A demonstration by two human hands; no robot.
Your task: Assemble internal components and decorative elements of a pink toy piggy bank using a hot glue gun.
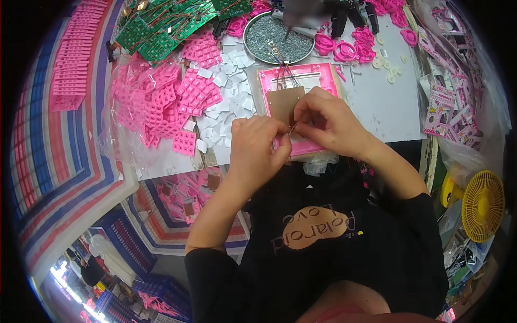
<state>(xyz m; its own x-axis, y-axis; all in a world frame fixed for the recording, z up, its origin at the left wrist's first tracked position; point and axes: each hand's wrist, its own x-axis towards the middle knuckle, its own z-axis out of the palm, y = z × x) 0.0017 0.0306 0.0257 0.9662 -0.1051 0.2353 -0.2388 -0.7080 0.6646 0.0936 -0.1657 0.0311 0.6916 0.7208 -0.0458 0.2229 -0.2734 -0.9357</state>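
A pink plastic casing (325,72) lies in front of me on the table. On it rests a brown circuit board (281,102), with several thin wires (285,75) running from its far edge. My left hand (257,144) is closed at the casing's near left, thumb and forefinger pinched. From the right, my right hand (333,125) bends over the board's edge, its fingertips also pinched. A thin wire (292,129) shows between the two sets of fingertips. The fingers hide part of the board's near end.
Left of the casing lie white square pieces (229,110) and a heap of pink keypads (161,102). Green circuit boards (161,32) are piled far left. Beyond the casing stands a round tray of screws (253,40). Pink rings (344,51) lie far right; a yellow fan (483,206) is at right.
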